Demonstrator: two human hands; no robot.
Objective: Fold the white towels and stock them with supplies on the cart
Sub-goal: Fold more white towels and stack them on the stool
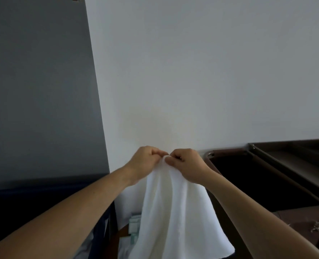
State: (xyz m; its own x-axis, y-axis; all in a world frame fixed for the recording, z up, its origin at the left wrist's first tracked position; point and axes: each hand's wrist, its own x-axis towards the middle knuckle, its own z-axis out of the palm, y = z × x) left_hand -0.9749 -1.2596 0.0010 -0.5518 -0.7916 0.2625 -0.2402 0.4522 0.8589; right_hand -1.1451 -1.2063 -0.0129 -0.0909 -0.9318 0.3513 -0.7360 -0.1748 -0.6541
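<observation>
A white towel (175,212) hangs down in the lower middle of the view, held up in front of a pale wall. My left hand (145,163) and my right hand (187,165) meet at its top edge, knuckles almost touching. Each hand pinches the cloth between thumb and curled fingers. The towel drapes in soft folds below them and runs out of view at the bottom. The dark brown cart (263,176) stands to the right, its deep bin open on top.
A grey panel (39,86) fills the left side, with a dark blue frame (102,221) below it. Pale green boxes (134,227) and white cloth (87,247) lie low behind the towel. A metal latch (316,226) sits on the cart's lower right part.
</observation>
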